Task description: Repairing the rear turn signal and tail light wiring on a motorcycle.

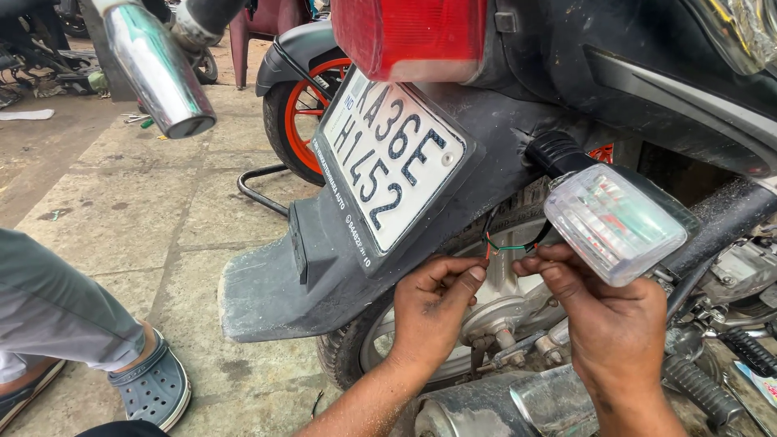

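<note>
I look at the rear of a black motorcycle. My left hand (433, 303) and my right hand (603, 320) are raised under the rear mudguard (324, 259), pinching thin green, red and black wires (508, 244) between their fingertips. The wires hang from behind the mudguard, beside a clear turn-signal lamp (615, 224) on a black stalk just above my right hand. A white number plate (388, 158) sits on the mudguard, with a red tail lamp (409, 36) above it. The rear wheel hub (498, 311) shows behind my hands.
A chrome exhaust pipe (158, 69) juts in at the upper left. Another motorcycle's orange-rimmed wheel (303, 113) and stand stand behind. A person's leg in grey trousers (57, 311) and a grey clog (154, 388) rest on the paved floor at left. A dark exhaust (502, 405) lies below my hands.
</note>
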